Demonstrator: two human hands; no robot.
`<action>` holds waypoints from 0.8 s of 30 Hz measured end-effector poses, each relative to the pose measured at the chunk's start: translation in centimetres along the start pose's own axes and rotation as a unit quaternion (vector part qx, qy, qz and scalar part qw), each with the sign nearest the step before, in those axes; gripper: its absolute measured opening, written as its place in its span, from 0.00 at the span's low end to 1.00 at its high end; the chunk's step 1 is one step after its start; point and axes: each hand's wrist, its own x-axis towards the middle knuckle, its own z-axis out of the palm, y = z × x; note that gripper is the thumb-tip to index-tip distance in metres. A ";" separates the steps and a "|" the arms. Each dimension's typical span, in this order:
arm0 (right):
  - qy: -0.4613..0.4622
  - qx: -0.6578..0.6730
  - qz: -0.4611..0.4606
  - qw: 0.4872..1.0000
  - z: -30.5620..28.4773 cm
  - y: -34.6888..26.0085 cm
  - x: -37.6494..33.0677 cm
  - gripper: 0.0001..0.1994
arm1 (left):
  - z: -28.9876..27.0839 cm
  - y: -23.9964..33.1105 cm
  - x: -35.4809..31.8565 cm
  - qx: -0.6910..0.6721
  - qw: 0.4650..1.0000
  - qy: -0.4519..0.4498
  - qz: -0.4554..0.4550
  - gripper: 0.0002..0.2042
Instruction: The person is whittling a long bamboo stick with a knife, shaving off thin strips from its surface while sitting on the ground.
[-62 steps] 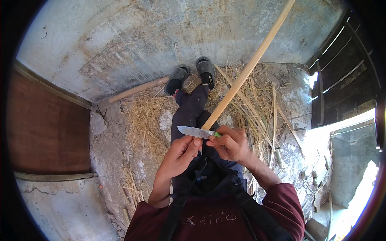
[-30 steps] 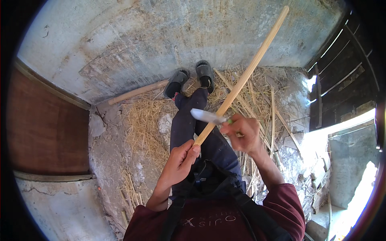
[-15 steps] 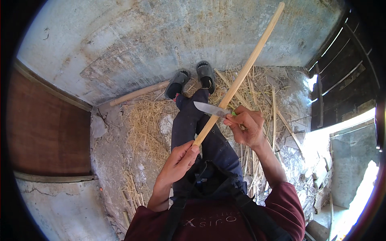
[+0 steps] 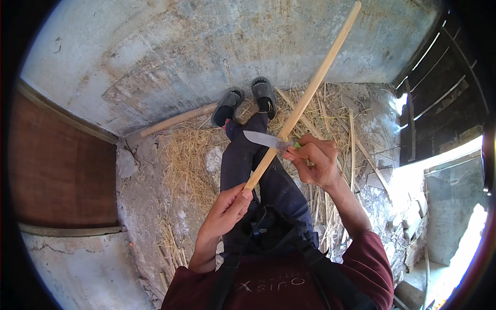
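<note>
A long pale wooden stick point(image 4: 311, 93) slants from my lap up toward the far right. My left hand point(image 4: 223, 211) grips its near end between thumb and fingers. In my right hand point(image 4: 316, 161) is a knife point(image 4: 263, 139); bits of its green handle show between the fingers. The blade points left and lies across the stick, appearing to touch it, a short way beyond my left hand. My fingers hide most of the handle.
Straw point(image 4: 188, 160) and wood strips point(image 4: 352, 150) litter the floor around my legs. A thicker pole point(image 4: 178, 120) lies along the foot of the stained wall point(image 4: 170, 62). At left is a brown panel point(image 4: 64, 165); dark slatted boards point(image 4: 439, 93) stand at right.
The stick has shifted slightly left and toward me. The knife and both hands have moved slightly left with it, and the grips look the same.
</note>
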 end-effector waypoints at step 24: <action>0.116 -0.041 0.096 0.988 -3.7 6.4 1.6 0.05 | -1.3 -1.5 -1.8 -0.058 0.996 -0.015 -0.059 0.17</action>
